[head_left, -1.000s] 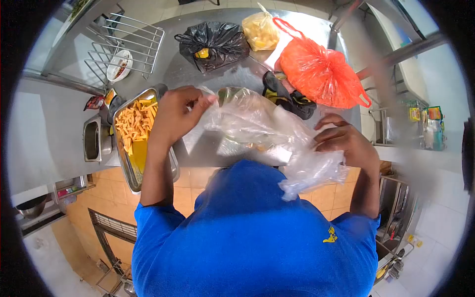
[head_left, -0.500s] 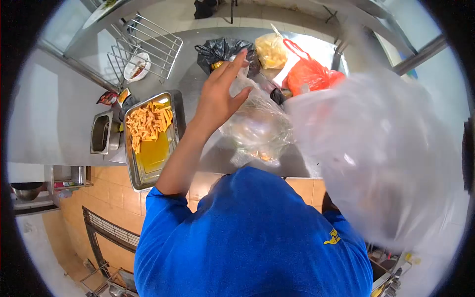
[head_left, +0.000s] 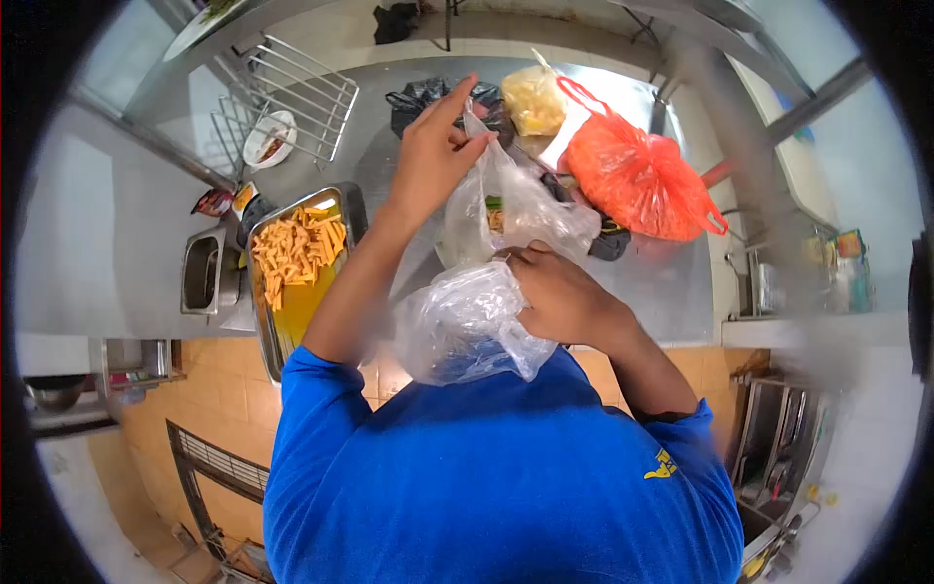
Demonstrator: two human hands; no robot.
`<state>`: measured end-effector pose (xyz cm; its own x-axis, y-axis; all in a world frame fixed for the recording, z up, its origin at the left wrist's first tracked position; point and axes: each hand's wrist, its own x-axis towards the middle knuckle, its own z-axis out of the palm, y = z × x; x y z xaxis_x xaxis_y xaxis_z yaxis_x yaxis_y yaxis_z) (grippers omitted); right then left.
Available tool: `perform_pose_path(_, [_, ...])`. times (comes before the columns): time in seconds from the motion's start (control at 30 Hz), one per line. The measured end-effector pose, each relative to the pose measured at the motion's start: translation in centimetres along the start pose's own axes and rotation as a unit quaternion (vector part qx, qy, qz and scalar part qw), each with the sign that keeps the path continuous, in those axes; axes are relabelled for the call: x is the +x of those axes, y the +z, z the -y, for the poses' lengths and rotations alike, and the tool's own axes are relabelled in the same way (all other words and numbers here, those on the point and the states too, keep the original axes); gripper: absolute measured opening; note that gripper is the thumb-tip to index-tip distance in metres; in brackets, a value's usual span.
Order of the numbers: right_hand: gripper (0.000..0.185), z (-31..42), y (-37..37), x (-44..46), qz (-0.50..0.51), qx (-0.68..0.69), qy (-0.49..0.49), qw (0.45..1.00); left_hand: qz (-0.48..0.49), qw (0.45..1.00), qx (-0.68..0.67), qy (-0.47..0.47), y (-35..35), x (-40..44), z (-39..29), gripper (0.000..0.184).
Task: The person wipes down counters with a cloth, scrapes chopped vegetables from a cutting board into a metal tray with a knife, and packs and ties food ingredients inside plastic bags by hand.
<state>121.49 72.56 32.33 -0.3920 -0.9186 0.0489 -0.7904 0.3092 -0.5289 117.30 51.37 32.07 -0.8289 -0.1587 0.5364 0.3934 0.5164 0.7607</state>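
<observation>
My left hand [head_left: 433,161] is raised over the steel table, pinching the top edge of a clear plastic bag [head_left: 545,206] between thumb and fingers. Something green and brown shows through that bag's opening, too small to name. Close to my body, my right hand [head_left: 564,297] is closed on a second, crumpled clear plastic bag [head_left: 457,321], which hangs over the table's front edge. The right fingertips are partly hidden in the plastic, next to the first bag. Just beyond lies a knotted red plastic bag [head_left: 637,175].
On the left, a steel tray [head_left: 352,209] holds orange-yellow cut strips, beside a small steel container [head_left: 201,277]. A wire rack [head_left: 306,88] stands behind with a white bowl [head_left: 269,138]. A black bag [head_left: 418,97] and a bag of yellowish pieces [head_left: 535,100] sit at the back.
The large clear bag swept from the right to in front of my body, with my right hand now visible on it. My left hand stays nearly in place, lifting the other bag's edge.
</observation>
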Motion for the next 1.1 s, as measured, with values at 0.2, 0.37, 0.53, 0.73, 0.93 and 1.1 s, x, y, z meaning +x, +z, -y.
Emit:
perform_pose_path(0.2, [0.051,1.8,-0.5,-1.6,-0.051,0.021,0.028,0.998,-0.015,0.992,0.089,0.087,-2.0,-1.6,-0.5,0.084])
perform_pose_path(0.37, [0.05,4.8,-3.9,-3.1,-0.034,0.006,0.032,0.999,0.131,0.989,0.047,-0.053,-0.5,-2.5,-0.2,0.085])
perform_pose_path(0.53, [0.047,1.7,-6.8,0.2,-0.316,-0.104,-0.057,0.941,0.14,0.955,-0.235,-0.114,-0.7,-5.8,2.0,0.058])
perform_pose_path(0.73, [0.035,-3.6,-6.1,-3.0,0.17,0.073,-0.002,0.983,0.053,0.988,-0.058,-0.131,-0.1,-4.3,2.9,0.022])
perform_pose_path(0.93, [0.051,-6.2,-3.6,-2.9,-0.108,0.557,0.012,0.824,0.039,0.977,-0.11,-0.181,1.0,-5.9,1.9,0.022])
perform_pose_path(1.1, [0.062,-6.7,2.4,0.1,-0.264,0.746,0.056,0.608,0.009,0.983,-0.137,-0.125,2.4,-7.0,2.9,0.025])
